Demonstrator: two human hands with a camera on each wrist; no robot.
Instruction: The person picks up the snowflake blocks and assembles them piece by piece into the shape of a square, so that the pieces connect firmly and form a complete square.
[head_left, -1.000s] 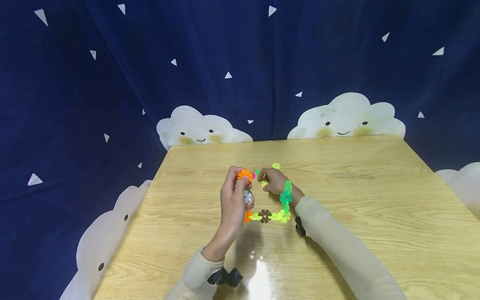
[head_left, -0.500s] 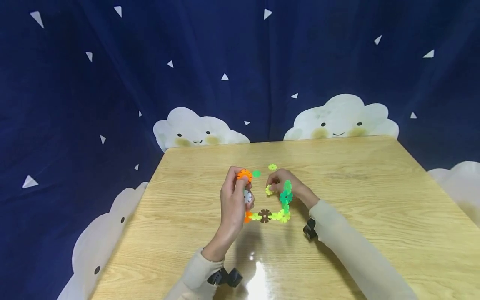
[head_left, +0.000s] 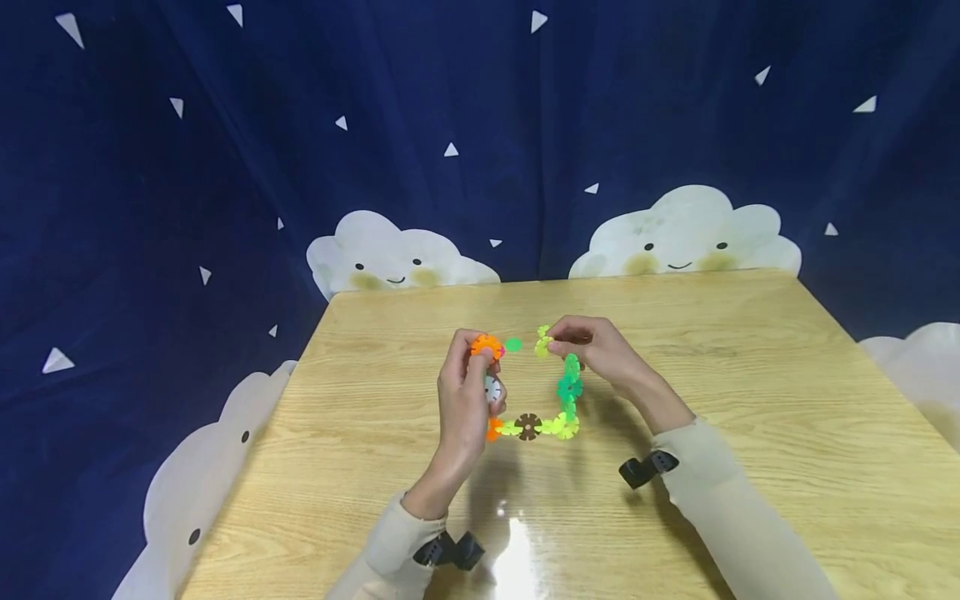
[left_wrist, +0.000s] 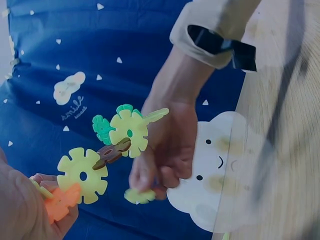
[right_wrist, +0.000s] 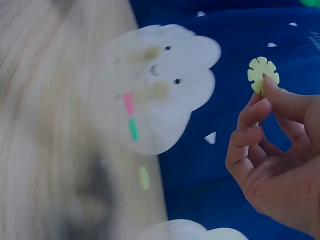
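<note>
My left hand [head_left: 462, 396] grips one side of a chain of slotted, flower-shaped snowflake discs, held above the table. An orange disc [head_left: 486, 344] shows at the thumb and a white disc [head_left: 491, 389] lies below it, partly covered by the hand. From there the chain runs right through a brown disc [left_wrist: 106, 151] and yellow discs, then turns up into green discs [head_left: 570, 388]. Thumb and fingers of my right hand [head_left: 606, 354] pinch a separate yellow snowflake disc [right_wrist: 255, 75], just beyond the chain's green end and apart from it.
On the wooden table [head_left: 720, 367] lie a pink disc [right_wrist: 129, 104], a green disc [head_left: 513, 344] and another yellow disc [right_wrist: 144, 178], in a loose row beyond the hands. A dark blue curtain [head_left: 420, 67] with white clouds hangs behind the table's far edge.
My right hand has drawn the yellow disc from inside the chain's outline, first right, then up past the green end. My left hand and the chain have barely moved.
</note>
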